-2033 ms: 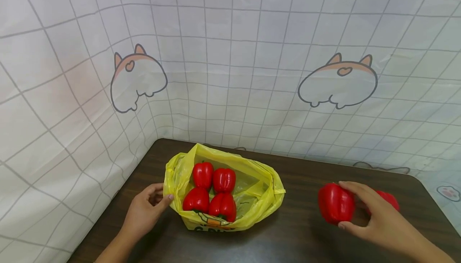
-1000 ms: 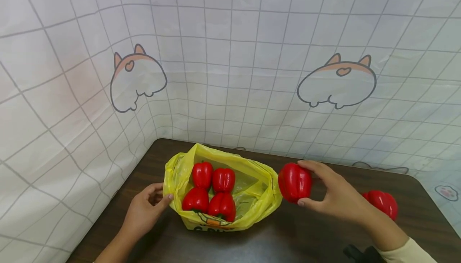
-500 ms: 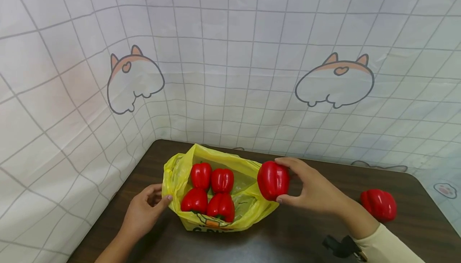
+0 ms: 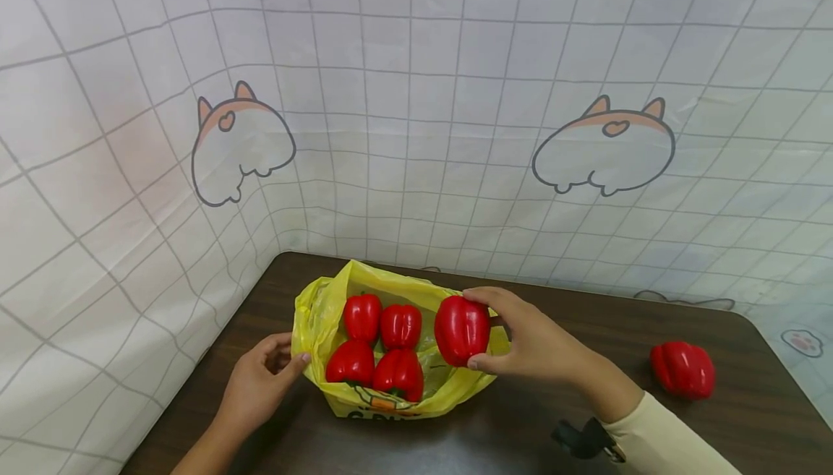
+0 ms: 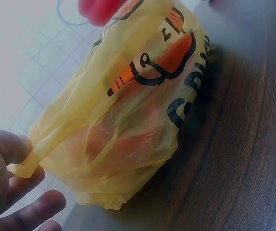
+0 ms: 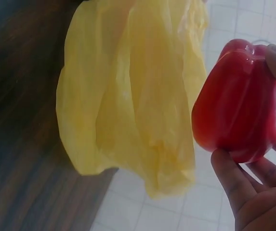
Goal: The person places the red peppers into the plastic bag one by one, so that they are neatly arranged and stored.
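Observation:
A yellow plastic bag stands with its mouth wide on the dark table, and several red bell peppers lie inside toward its left. My left hand pinches the bag's left rim between thumb and fingers, which the left wrist view shows close up at the thin plastic edge. In my right hand another red bell pepper is gripped between thumb and fingertips, over the right part of the bag's mouth. The right wrist view has this pepper above the bag's outer side.
One more red bell pepper lies at the right of the brown wooden table. Behind and to the left hangs a white grid-patterned cloth with cartoon drawings. A black strap sits by the right sleeve.
My right hand has carried the held pepper leftward from the table's right side to over the bag's mouth. The left hand has stayed at the bag's rim.

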Available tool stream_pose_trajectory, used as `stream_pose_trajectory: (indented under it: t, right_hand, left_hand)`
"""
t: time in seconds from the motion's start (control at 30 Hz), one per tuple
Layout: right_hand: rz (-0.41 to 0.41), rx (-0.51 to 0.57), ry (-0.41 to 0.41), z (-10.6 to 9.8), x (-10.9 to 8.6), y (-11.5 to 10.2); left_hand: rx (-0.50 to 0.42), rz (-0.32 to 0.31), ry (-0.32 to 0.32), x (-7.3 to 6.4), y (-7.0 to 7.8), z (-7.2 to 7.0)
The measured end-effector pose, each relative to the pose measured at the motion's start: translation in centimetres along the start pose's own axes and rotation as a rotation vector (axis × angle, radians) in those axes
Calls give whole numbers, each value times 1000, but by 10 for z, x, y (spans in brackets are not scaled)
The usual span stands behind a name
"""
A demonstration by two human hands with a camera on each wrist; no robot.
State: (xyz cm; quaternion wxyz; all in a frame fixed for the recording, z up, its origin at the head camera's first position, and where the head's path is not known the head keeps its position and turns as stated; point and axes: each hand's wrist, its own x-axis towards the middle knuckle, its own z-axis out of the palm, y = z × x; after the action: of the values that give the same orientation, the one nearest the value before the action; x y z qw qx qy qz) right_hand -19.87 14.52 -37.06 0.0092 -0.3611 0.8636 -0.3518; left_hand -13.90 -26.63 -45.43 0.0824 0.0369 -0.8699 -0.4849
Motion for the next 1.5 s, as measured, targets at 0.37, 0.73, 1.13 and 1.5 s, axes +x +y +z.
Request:
stream_pose_trajectory:
  t: [0.37,0.73,1.13,1.5]
  right_hand:
    - [-28,-18,-55,26,16,-4]
    - [24,-156,-97,42,21,-1]
    - [39,-252,-185,47,21,-3]
    - [35,-307,-206,50,21,-2]
  left_hand:
    - [-2,1,4,-1,-2,0]
    - [-9,3,4,0,-3,1]
    - [-4,8,5,-1,-2,1]
    - [-6,-1,-2,-2,-1,0]
